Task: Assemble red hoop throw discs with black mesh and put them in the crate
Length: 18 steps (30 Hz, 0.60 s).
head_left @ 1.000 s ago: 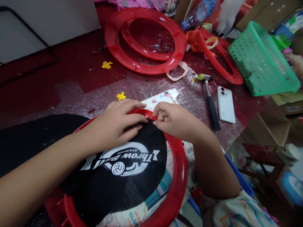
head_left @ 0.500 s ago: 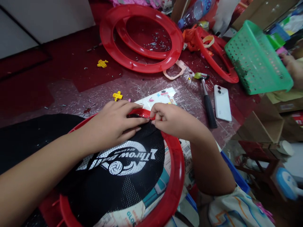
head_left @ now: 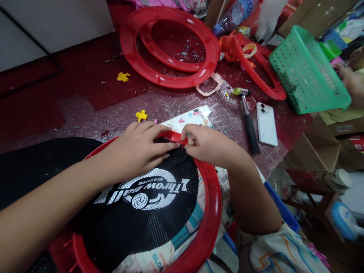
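Observation:
A black mesh fabric disc (head_left: 127, 231) with a white "Throw Ball" print lies inside a large red plastic ring (head_left: 212, 197). My left hand (head_left: 139, 148) rests palm down with its fingers stretched out over the fabric and the far part of the ring. Its index fingertip touches the fabric's edge. Just right of that fingertip, my right hand (head_left: 203, 142) is closed in a pinch at the ring's inner rim, against the fabric edge. What sits between those fingertips is too small and hidden to make out.
More red rings (head_left: 167, 79) lie at the back, with small pins scattered inside them. A hammer (head_left: 250, 125) and a white phone (head_left: 266, 124) are to the right. Beyond stands a green basket (head_left: 309, 72), with another person's hand at its side. Yellow plastic pieces (head_left: 141, 115) lie behind the ring.
My right fingertips have shifted slightly right, away from my left index fingertip. My left hand stays nearly in place on the fabric.

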Tool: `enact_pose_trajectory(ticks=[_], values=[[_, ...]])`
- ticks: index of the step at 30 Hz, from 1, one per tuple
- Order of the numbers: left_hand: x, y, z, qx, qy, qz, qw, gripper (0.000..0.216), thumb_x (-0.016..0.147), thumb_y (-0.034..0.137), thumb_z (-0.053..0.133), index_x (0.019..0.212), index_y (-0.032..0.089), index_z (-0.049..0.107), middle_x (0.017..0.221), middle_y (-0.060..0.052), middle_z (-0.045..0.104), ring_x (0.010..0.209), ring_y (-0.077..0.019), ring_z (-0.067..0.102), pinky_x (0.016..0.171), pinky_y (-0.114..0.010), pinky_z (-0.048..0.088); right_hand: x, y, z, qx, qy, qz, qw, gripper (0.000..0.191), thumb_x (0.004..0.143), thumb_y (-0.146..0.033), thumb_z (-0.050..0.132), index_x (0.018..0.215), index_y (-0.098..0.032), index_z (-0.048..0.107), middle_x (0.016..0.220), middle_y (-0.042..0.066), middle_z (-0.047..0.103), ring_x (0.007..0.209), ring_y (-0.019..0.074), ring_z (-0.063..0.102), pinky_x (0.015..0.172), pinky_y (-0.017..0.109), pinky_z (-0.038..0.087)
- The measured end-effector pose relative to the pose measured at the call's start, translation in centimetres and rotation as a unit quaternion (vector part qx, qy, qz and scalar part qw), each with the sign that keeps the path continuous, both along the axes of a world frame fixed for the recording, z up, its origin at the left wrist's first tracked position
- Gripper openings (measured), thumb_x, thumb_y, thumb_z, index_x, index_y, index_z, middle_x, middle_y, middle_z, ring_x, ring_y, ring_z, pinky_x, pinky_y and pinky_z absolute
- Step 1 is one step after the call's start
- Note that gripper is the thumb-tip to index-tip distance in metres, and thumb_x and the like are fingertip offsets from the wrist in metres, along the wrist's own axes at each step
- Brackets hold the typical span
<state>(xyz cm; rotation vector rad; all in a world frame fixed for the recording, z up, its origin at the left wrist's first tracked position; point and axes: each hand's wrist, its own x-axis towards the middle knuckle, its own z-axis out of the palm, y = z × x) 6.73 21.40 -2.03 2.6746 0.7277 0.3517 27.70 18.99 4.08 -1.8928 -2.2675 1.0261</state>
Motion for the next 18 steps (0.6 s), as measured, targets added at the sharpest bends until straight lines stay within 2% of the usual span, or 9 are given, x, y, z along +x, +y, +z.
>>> enact_pose_trajectory(ticks=[5, 7, 9, 11, 13, 16, 18], values=[[-0.3, 0.0, -0.2, 0.014, 0.019, 0.003, 1.000, 0.039, 0.094, 0.031, 0.039, 0.126, 0.032, 0.061, 0.139, -0.015, 0.049, 0.125, -0.0398, 0.046, 0.095, -0.058, 0.040, -0.1, -0.2, 0.1, 0.026, -0.002, -0.016, 1.000, 0.020, 0.074, -0.010, 0.051, 0.090, -0.018, 0.057, 0.071, -0.001, 0.060, 0.065, 0.0129, 0.047, 0.062, 0.023, 0.030], [-0.7, 0.2, 0.2, -0.005, 0.021, 0.017, 1.000, 0.040, 0.093, 0.028, 0.039, 0.128, 0.032, 0.057, 0.137, -0.013, 0.051, 0.124, -0.0380, 0.048, 0.096, -0.056, 0.040, -0.2, -0.4, 0.4, 0.046, 0.003, -0.033, 0.998, 0.013, 0.076, -0.013, 0.054, 0.087, -0.018, 0.059, 0.072, -0.001, 0.061, 0.065, 0.0125, 0.047, 0.061, 0.023, 0.030], [-1.2, 0.7, 0.9, -0.034, 0.019, 0.053, 0.998, 0.040, 0.090, 0.031, 0.045, 0.129, 0.028, 0.054, 0.129, -0.011, 0.058, 0.117, -0.0354, 0.054, 0.095, -0.053, 0.042, -0.5, -0.6, 0.8, 0.061, -0.005, -0.055, 0.997, 0.002, 0.079, -0.021, 0.060, 0.079, -0.019, 0.060, 0.070, -0.001, 0.061, 0.064, 0.0121, 0.047, 0.059, 0.024, 0.029], [-1.9, 1.4, 1.5, -0.044, 0.027, 0.113, 0.992, 0.043, 0.087, 0.035, 0.050, 0.129, 0.023, 0.049, 0.121, -0.012, 0.061, 0.109, -0.0346, 0.058, 0.092, -0.050, 0.044, -1.1, -0.9, 1.1, 0.063, -0.025, -0.060, 0.996, 0.016, 0.079, -0.029, 0.066, 0.069, -0.018, 0.060, 0.066, -0.001, 0.060, 0.061, 0.0114, 0.046, 0.058, 0.025, 0.029], [-2.8, 2.1, 1.7, -0.037, 0.051, 0.171, 0.983, 0.046, 0.088, 0.037, 0.050, 0.129, 0.018, 0.044, 0.117, -0.014, 0.062, 0.105, -0.0348, 0.058, 0.090, -0.050, 0.045, -1.8, -1.4, 1.2, 0.059, -0.048, -0.033, 0.997, 0.025, 0.080, -0.033, 0.068, 0.062, -0.018, 0.060, 0.062, -0.001, 0.059, 0.060, 0.0114, 0.046, 0.059, 0.026, 0.029], [-4.5, 3.1, 0.9, -0.041, 0.075, 0.209, 0.974, 0.048, 0.088, 0.039, 0.050, 0.130, 0.017, 0.043, 0.117, -0.014, 0.060, 0.107, -0.0349, 0.056, 0.091, -0.051, 0.044, -2.8, -1.9, 0.8, 0.082, -0.092, 0.003, 0.992, 0.023, 0.084, -0.035, 0.065, 0.072, -0.016, 0.066, 0.070, 0.003, 0.065, 0.065, 0.0143, 0.052, 0.062, 0.028, 0.031], [-5.7, 3.4, 0.2, -0.067, 0.034, 0.191, 0.979, 0.048, 0.084, 0.043, 0.056, 0.126, 0.023, 0.049, 0.114, -0.011, 0.062, 0.104, -0.0337, 0.058, 0.090, -0.049, 0.045, -3.3, -2.0, 0.3, 0.112, -0.114, 0.001, 0.987, 0.021, 0.087, -0.035, 0.062, 0.087, -0.014, 0.068, 0.083, 0.007, 0.069, 0.074, 0.0175, 0.057, 0.065, 0.029, 0.034]])
